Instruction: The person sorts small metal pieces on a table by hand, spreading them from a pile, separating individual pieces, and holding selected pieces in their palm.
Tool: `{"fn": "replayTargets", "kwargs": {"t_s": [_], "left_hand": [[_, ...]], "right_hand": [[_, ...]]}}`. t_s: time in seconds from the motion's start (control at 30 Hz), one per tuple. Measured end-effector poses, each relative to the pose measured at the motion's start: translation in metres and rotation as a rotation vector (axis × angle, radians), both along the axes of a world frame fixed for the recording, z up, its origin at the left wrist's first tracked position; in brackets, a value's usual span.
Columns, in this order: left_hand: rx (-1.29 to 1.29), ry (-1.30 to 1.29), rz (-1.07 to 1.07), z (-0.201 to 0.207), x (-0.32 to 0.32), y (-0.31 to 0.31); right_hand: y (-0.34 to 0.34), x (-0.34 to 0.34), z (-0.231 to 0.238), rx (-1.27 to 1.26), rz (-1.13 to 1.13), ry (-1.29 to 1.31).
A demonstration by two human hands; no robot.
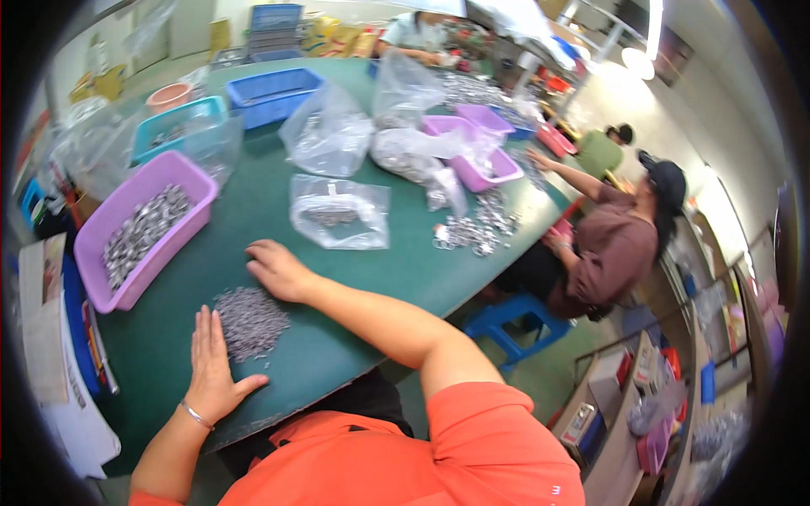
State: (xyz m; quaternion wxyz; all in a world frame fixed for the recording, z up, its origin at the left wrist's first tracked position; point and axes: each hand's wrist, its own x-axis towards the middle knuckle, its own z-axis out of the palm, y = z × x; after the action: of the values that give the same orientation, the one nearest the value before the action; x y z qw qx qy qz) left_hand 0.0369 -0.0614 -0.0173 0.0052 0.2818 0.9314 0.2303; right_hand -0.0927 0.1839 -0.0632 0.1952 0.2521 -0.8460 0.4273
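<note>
Nearest, an orange shirt is worn by the person. Beyond it is spread a green table, where a purple bin, partly filled with metallic pieces, is set at left. Farther back, a clear bag is laid. At the left edge of a heap of small grey pieces, the left hand is held released, fingers straightened. Just beyond the heap, the right hand is likewise unclenched (its underside is hidden). On the left wrist, a silver bracelet is worn.
</note>
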Motion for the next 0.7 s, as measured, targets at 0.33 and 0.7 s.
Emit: {"fn": "replayTargets", "kwargs": {"t_s": [0.33,0.7], "left_hand": [[-0.008,0.212,0.061,-0.01,-0.065,0.048],[0.17,0.137,0.137,0.021,-0.051,0.007]], "right_hand": [[-0.003,0.061,0.019,0.331,0.262,0.06],[0.012,0.079,0.055,0.353,0.388,0.081]]}}
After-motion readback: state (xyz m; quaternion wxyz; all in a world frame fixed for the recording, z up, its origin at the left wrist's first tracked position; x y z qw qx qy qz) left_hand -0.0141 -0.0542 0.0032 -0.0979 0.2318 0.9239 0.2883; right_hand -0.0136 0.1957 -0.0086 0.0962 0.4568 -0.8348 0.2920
